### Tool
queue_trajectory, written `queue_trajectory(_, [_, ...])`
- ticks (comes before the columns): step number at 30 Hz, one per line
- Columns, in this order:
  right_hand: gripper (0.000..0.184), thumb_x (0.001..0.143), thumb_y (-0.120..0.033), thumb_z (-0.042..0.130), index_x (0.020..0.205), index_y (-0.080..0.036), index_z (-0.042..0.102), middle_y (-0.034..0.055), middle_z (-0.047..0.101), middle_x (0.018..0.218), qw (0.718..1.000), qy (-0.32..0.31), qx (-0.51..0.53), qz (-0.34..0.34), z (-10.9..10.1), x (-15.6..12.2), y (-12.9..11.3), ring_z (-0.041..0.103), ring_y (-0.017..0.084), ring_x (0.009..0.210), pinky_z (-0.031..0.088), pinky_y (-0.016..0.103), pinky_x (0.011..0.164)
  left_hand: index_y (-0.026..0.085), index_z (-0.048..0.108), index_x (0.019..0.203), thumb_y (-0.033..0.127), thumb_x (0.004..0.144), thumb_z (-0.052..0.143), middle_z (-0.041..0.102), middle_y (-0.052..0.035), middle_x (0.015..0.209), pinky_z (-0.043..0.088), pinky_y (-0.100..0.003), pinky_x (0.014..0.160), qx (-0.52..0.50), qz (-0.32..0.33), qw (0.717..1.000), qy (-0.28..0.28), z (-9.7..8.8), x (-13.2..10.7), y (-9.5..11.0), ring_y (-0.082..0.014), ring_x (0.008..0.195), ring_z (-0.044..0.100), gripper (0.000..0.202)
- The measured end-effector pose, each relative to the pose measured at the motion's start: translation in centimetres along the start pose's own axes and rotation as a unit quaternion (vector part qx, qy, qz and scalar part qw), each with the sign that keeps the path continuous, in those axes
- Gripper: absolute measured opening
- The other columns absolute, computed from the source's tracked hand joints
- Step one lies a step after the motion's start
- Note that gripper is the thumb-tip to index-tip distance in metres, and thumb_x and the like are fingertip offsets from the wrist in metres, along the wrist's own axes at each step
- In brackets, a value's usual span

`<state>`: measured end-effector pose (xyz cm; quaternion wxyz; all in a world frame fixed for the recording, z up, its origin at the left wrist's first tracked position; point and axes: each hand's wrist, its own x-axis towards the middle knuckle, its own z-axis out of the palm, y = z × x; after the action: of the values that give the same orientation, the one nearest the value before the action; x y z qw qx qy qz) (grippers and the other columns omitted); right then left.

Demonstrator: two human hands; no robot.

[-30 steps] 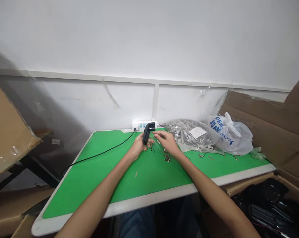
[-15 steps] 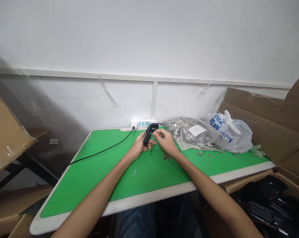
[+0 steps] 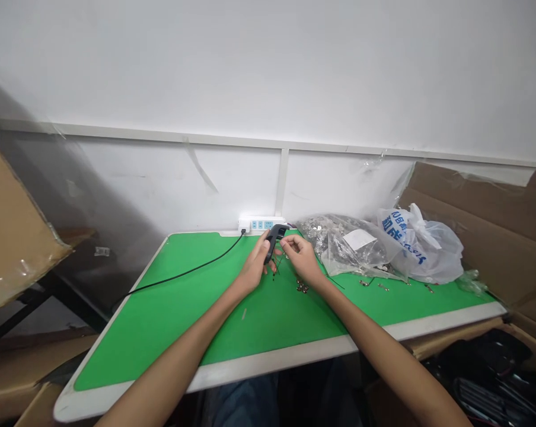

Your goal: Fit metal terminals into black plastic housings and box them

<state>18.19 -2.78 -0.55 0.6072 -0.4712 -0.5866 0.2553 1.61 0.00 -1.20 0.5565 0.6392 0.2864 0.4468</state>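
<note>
My left hand (image 3: pixel 255 265) is wrapped around a black handheld tool (image 3: pixel 273 238) near the back middle of the green mat (image 3: pixel 183 320), along with some thin black wires that hang below it. My right hand (image 3: pixel 300 256) is closed in a pinch right beside the tool's head, holding a small part too tiny to name. A little cluster of metal pieces (image 3: pixel 300 287) lies on the mat just below my right wrist. A black cable (image 3: pixel 183 274) runs from the power strip (image 3: pixel 259 224) across the mat to the left.
A clear bag of metal parts (image 3: pixel 343 243) and a white plastic bag with blue print (image 3: pixel 421 244) sit at the back right. Several loose small parts (image 3: pixel 379 286) lie in front of them. Cardboard (image 3: pixel 481 225) leans on the right; a wrapped carton (image 3: pixel 10 237) stands left.
Both hands stay together at the tool; my right-hand pinch has shifted slightly against the tool head. The view has drifted a little to the right.
</note>
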Motion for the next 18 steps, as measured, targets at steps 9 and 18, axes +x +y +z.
queue_trajectory(9, [0.050, 0.076, -0.071, 0.077, 0.083, -0.022, 0.065, -0.0001, 0.065, 0.073, 0.985, -0.114, 0.106, 0.073, -0.23, 0.11, -0.57, 0.058, 0.017, 0.068, 0.047, 0.030, 0.065, 0.018, 0.028, 0.164, 0.065, 0.101, 0.038, 0.065, -0.0045, 0.089, 0.041, -0.029, 0.057, 0.116, 0.059, 0.991, -0.028, -0.64, -0.71, 0.55, -0.0166, 0.062, 0.059, 0.080])
queue_trajectory(18, [0.048, 0.070, -0.064, 0.086, 0.077, -0.020, 0.066, -0.0044, 0.054, 0.063, 0.937, -0.179, 0.232, 0.191, 0.24, -0.24, -0.70, 0.041, 0.009, 0.052, 0.030, 0.024, 0.050, 0.017, 0.034, 0.158, 0.059, 0.101, 0.036, 0.059, 0.0004, 0.077, 0.043, -0.030, 0.058, 0.091, 0.086, 0.992, -0.011, -0.66, -0.52, -0.05, -0.0154, 0.058, 0.053, 0.071])
